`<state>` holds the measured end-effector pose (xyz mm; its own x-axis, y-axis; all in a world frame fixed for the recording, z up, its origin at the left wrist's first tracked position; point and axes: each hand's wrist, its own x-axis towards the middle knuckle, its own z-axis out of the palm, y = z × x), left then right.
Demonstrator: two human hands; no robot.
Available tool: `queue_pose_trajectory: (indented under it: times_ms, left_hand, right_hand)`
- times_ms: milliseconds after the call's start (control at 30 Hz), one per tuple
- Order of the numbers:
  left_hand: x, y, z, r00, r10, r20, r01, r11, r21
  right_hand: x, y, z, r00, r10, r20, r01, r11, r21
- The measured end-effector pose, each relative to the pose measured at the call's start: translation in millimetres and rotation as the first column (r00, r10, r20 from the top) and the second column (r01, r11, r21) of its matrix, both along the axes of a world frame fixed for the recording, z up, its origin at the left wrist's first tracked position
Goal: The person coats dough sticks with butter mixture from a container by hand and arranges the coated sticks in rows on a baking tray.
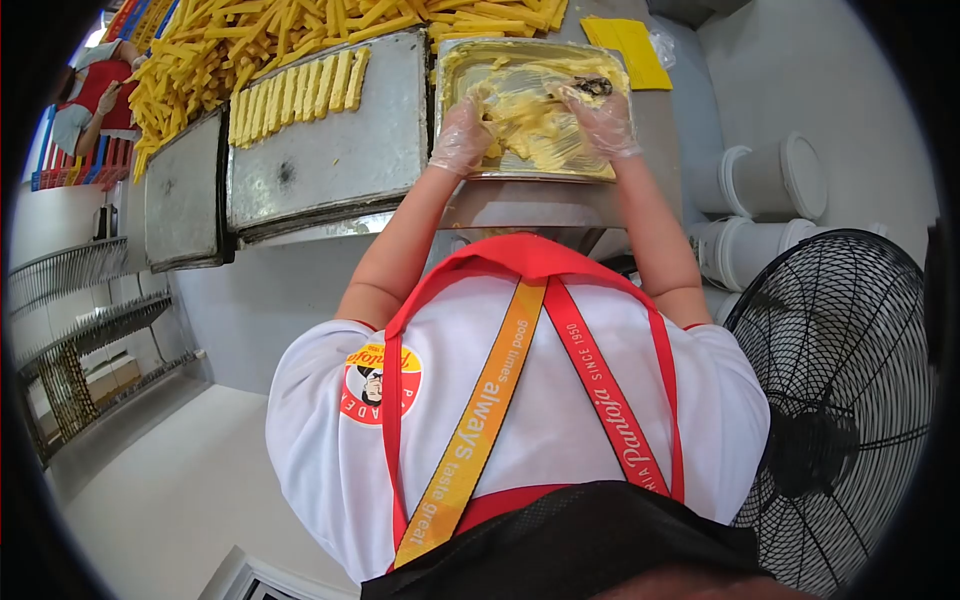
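From where I stand, both hands are in clear gloves and reach into a shallow metal tray [545, 178] smeared with pale yellow paste. The left hand [463, 130] is at the tray's left side, its fingers bent and coated with paste; I can't tell whether they close on anything. The right hand [602, 122] is toward the right side, its fingers bent near the paste [530, 125], with a small dark object [593, 86] just beyond them. Its grip is unclear too.

The two hands are well apart, with streaked paste between them. A strip of tabletop [655, 150] shows between the tray's right wall and the table's right edge, and another runs along the tray's near side.

Leftward there is little room: a flat baking sheet [330, 185] lies just beside the tray, across a narrow gap. A row of pale sticks [297, 98] lines its far part, while its nearer metal surface shows. A darker sheet [183, 195] lies farther left, and heaped yellow sticks [215, 50] crowd the far side.

A yellow packet [630, 52] lies beyond the tray's far right corner, beside clear plastic [662, 47]. White buckets [775, 178] and a black fan [830, 410] are off to the right.
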<state>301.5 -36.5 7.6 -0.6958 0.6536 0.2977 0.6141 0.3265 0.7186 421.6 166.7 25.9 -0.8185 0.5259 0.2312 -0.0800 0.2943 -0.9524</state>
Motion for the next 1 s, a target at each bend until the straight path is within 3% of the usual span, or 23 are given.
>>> queue_pose_trajectory:
  times_ms: [33,133,233,267,333,367,400,433,467,567,667,700,800,833,867,933,1000]
  left_hand:
    - [2,-1,5,0.999,0.007,0.049,-0.007,1.0,0.006]
    - [0,-1,8,0.992,0.031,0.125,-0.029,0.999,-0.016]
    - [-7,1,-2,0.992,0.082,0.099,-0.074,0.993,-0.088]
    - [-10,2,-7,0.992,0.102,0.078,-0.092,0.989,-0.117]
    - [-9,-1,19,0.933,0.072,0.353,-0.016,0.987,-0.159]
    - [-7,-3,29,0.874,0.062,0.482,0.026,0.985,-0.172]
    - [-6,-3,29,0.85,0.063,0.522,0.003,0.992,-0.124]
    - [-4,-3,29,0.825,0.061,0.562,-0.023,0.997,-0.074]
    - [-3,-3,29,0.798,0.056,0.601,-0.049,0.998,-0.028]
    - [-11,2,18,0.884,0.04,0.466,-0.01,0.998,-0.068]
    - [-20,5,-3,0.944,-0.015,0.33,0.054,0.993,-0.108]
    - [-18,4,1,0.933,0.016,0.361,0.032,0.991,-0.126]
    - [-12,-1,14,0.901,0.077,0.427,-0.009,0.987,-0.158]
    - [-12,-1,9,0.898,0.073,0.434,-0.008,0.989,-0.151]
    - [-12,0,6,0.895,0.069,0.441,-0.006,0.99,-0.142]
    - [-7,-3,15,0.992,-0.016,0.124,0.025,0.997,-0.073]
    - [-6,-7,13,0.986,-0.109,-0.127,0.104,0.993,-0.048]
  right_hand:
    - [0,0,4,0.987,-0.155,0.039,0.139,0.955,0.261]
    - [1,-14,13,0.972,-0.17,0.162,0.096,0.919,0.382]
    - [5,-33,2,0.999,0.05,-0.01,-0.05,0.996,0.072]
    - [9,-34,1,0.996,0.058,-0.063,-0.065,0.992,-0.111]
    - [12,-37,8,0.984,0.044,-0.17,-0.119,0.882,-0.456]
    - [12,-27,6,0.967,0.077,-0.244,-0.219,0.746,-0.63]
    - [12,-20,1,0.991,0.036,-0.132,-0.084,0.919,-0.384]
    - [11,-15,-4,0.999,-0.039,-0.037,0.036,0.996,-0.086]
    - [12,-12,-10,0.99,-0.14,0.03,0.13,0.965,0.228]
    - [12,-38,10,0.993,-0.117,-0.001,0.111,0.944,0.312]
    - [14,-58,15,0.992,0.045,-0.115,-0.045,0.999,-0.002]
    - [14,-53,10,0.994,0.021,-0.109,-0.03,0.996,-0.081]
    - [14,-16,-8,0.998,-0.067,-0.012,0.068,0.987,0.147]
    - [16,-10,-2,0.987,-0.152,0.056,0.126,0.937,0.324]
    - [15,-8,0,0.986,-0.162,0.043,0.143,0.945,0.294]
    - [9,-3,3,0.983,-0.181,0.015,0.172,0.957,0.234]
    - [1,1,5,0.994,-0.066,-0.092,0.074,0.993,0.092]
